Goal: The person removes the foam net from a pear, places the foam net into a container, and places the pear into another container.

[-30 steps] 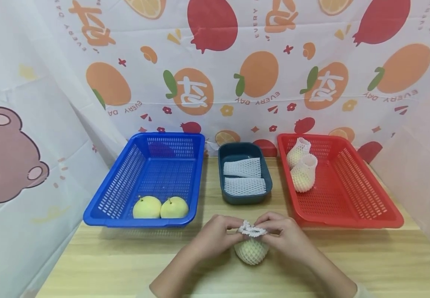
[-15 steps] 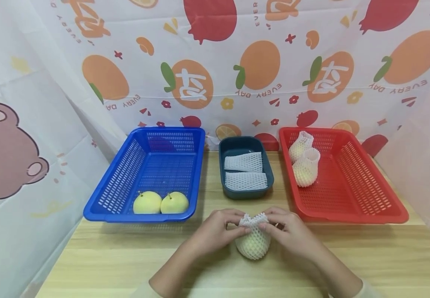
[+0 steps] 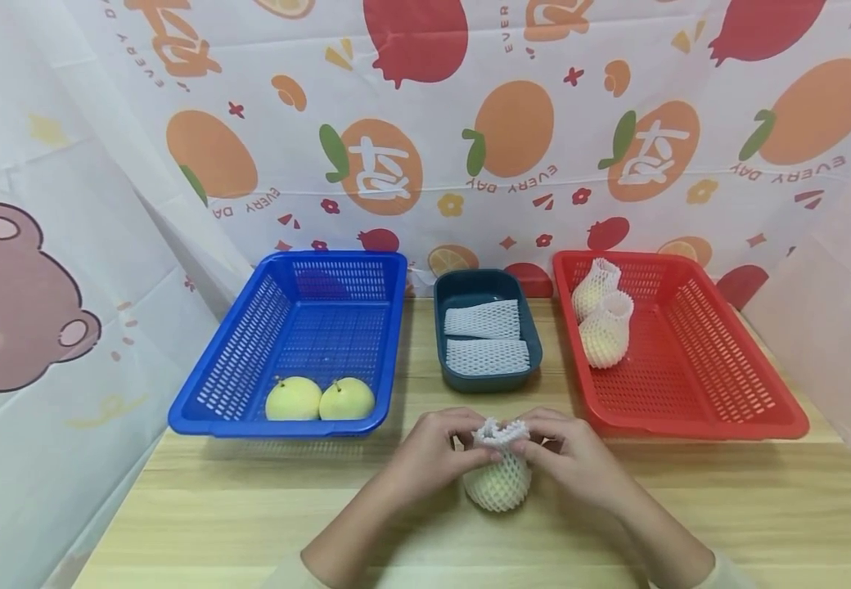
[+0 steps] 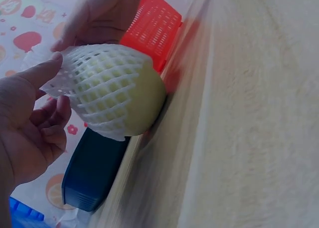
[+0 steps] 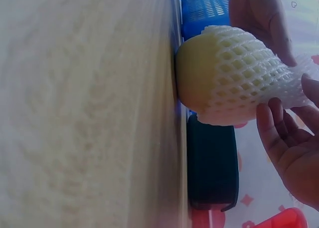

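A round yellow pear (image 3: 497,491) stands on the wooden table, wrapped in a white foam net sleeve (image 3: 502,438). Both wrist views show the pear's lower end (image 4: 149,101) bare below the sleeve. My left hand (image 3: 434,455) pinches the sleeve's upper edge from the left, thumb in front. On the other side my right hand (image 3: 571,458) pinches the same edge between thumb and fingers. The sleeve's open top rises between the two hands. Two bare pears (image 3: 293,399) sit in the blue basket (image 3: 278,429), and two sleeved pears (image 3: 605,331) lie in the red basket (image 3: 698,427).
Beyond the hands, a dark teal tray (image 3: 488,383) holds two flat foam net sleeves (image 3: 488,357). It stands between the two baskets. A fruit-printed curtain (image 3: 470,221) hangs behind, and a white cloth (image 3: 101,270) closes the left side. Bare wooden tabletop (image 3: 249,523) lies in front.
The sleeve's top was bunched low over the pear; it now stands taller and more spread between my hands. Both hands stay on it. The baskets sit slightly higher in view.
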Demonstrator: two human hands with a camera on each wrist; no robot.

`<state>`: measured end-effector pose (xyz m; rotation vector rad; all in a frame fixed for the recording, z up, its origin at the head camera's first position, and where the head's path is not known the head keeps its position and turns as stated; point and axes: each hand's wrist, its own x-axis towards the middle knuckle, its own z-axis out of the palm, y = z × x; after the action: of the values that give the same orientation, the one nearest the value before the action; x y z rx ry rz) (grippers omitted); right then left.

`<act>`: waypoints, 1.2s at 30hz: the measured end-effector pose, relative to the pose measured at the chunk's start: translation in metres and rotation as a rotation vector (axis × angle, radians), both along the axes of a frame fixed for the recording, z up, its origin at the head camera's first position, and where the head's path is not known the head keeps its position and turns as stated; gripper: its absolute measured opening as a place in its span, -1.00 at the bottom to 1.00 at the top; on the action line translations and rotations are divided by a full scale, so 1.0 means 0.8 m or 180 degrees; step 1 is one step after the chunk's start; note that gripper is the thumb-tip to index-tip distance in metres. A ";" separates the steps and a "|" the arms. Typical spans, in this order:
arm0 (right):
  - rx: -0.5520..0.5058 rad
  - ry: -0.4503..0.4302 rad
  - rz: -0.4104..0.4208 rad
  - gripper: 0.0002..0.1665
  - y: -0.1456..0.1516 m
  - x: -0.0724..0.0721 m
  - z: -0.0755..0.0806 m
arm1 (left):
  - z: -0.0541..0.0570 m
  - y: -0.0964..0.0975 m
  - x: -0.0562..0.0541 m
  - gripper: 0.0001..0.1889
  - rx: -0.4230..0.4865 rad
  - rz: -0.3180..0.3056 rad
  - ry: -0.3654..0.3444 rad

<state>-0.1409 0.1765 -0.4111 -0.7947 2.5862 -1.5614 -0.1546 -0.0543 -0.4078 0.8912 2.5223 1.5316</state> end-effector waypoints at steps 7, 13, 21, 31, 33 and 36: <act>0.0003 0.0183 0.0015 -0.84 -0.002 -0.002 -0.006 | 0.000 0.008 0.004 -0.85 0.0085 0.0100 0.0088; 0.0080 0.0059 0.0043 -0.82 -0.002 0.001 -0.003 | 0.001 0.009 0.005 -0.88 0.0076 0.0169 0.0061; 0.0259 0.0045 0.0054 -0.79 -0.002 0.001 -0.004 | 0.006 0.008 0.005 -0.86 0.0239 0.0236 -0.0051; 0.0362 -0.0379 0.0057 -0.54 -0.009 0.001 -0.004 | 0.010 0.010 0.005 -0.86 0.0560 0.0332 -0.0199; 0.0281 -0.0502 0.0073 -0.48 -0.012 0.002 -0.003 | 0.010 0.012 0.006 -0.86 0.0655 0.0305 -0.0212; 0.0215 -0.0580 0.0050 -0.45 -0.016 0.004 -0.003 | 0.008 0.015 0.006 -0.85 0.0783 0.0255 -0.0208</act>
<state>-0.1380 0.1634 -0.4134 -0.6334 2.4821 -1.4590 -0.1501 -0.0421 -0.4011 0.7575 2.3876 1.8939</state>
